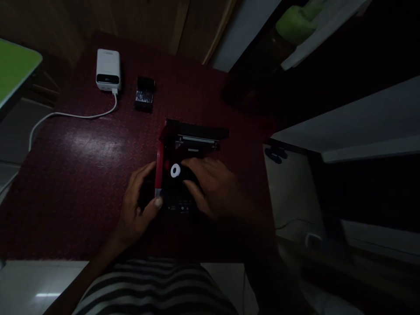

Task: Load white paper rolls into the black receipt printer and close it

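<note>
A small black and red printer (187, 144) with its lid raised sits in the middle of a dark red table (82, 166). A white paper roll (175, 171) lies in its open bay. My left hand (141, 201) grips the printer's red left side, thumb on the front corner. My right hand (213, 188) rests over the printer's right part, its curled fingers touching the roll. What the fingertips pinch is hidden in the dim light.
A white power bank (108, 70) stands at the back left, with a white cable (68, 116) running off the left edge. A small black object (145, 94) lies beside it. A white cabinet (292, 192) stands right of the table. My striped shirt (154, 288) fills the bottom.
</note>
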{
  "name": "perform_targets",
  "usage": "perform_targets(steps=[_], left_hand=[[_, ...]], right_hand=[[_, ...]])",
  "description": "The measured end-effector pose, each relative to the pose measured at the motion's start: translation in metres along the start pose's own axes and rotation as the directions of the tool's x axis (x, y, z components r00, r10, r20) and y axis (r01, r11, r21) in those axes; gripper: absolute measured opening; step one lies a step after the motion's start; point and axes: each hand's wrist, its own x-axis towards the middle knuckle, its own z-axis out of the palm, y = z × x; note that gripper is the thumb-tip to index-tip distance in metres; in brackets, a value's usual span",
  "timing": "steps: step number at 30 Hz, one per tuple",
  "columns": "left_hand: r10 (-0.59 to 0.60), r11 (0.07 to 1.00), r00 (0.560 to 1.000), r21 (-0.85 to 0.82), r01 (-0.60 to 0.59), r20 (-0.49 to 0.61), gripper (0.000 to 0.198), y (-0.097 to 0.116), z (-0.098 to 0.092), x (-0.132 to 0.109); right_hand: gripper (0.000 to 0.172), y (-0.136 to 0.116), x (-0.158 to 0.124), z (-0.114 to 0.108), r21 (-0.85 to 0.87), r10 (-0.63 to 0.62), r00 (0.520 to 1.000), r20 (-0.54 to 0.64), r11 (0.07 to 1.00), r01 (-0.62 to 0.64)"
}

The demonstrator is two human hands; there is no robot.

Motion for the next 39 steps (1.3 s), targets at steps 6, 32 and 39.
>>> perform_targets(steps=[6,32,39], left_hand=[[0.003,1.0,1.0,-0.008,-0.003,-0.001,0.063,-0.001,0.0,0.0],[-0.136,0.99,0.988,-0.052,0.132,-0.072,0.057,0.03,-0.004,0.019],[0.02,0.999,0.989,-0.035,-0.026,-0.149,0.058,0.048,0.001,0.096]], right_hand=[[0.045,-0.011,0.028,0.0,-0.171,0.198,0.956,0.215,0.972,-0.163],[0.022,0.016,-0.014,-0.003,0.303,-0.151,0.987,-0.049,0.94,0.159],[0.021,0.013,-0.02,0.022,0.158,-0.202,0.937,-0.286,0.954,0.254]])
